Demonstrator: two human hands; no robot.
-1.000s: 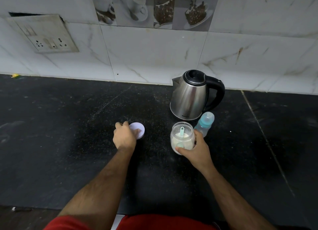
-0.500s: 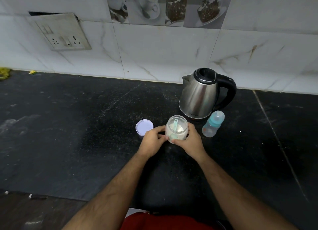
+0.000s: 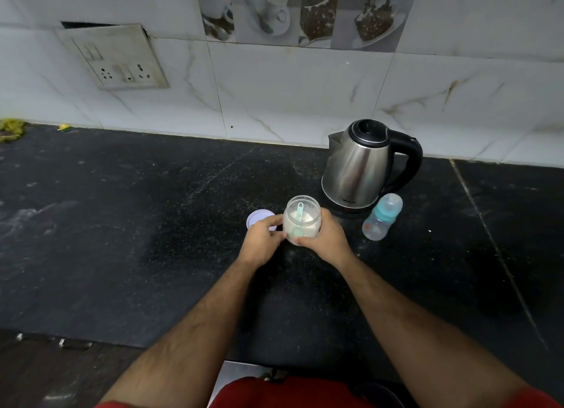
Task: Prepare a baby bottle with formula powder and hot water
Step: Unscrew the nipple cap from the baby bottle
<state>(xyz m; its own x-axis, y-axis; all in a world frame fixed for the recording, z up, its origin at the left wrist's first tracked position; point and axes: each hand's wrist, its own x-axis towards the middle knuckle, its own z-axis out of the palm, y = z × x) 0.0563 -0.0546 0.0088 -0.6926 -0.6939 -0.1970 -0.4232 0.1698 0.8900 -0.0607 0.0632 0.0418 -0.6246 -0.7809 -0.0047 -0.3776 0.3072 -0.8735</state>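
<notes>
A clear, round-bodied plastic jar of whitish formula powder (image 3: 301, 223) is observed standing on the black speckled stone tabletop (image 3: 122, 224), its mouth uncovered. A pale green plastic scoop (image 3: 299, 211) is seen inside it, handle propped against the rim. The jar is held from both sides: the right hand (image 3: 325, 239) is curled around its right flank with the thumb across the lower front, and the left hand (image 3: 265, 238) is closed against its left flank, fingertips touching the wall. Both hands are partly closed on the jar; neither holds anything else. The two-sided hold is judged to be for steadying the open container so that powder is not spilled before scooping.

A round, white, flat lid (image 3: 259, 219) lies on the tabletop just beside the jar to the left, partly hidden by the left hand. Its placement is judged deliberate, keeping it within reach for resealing.

The small clear baby bottle with a blue collar and clear cap (image 3: 381, 216) stands near the jar on the right, apart from both hands, still capped. The stainless steel electric kettle with black lid and handle (image 3: 363, 166) stands just behind it, lid shut, handle turned rightward, which is judged convenient for the right hand.

The task is assessed as being at an early stage: no powder or water is visible in the bottle, which would first need uncapping.
</notes>
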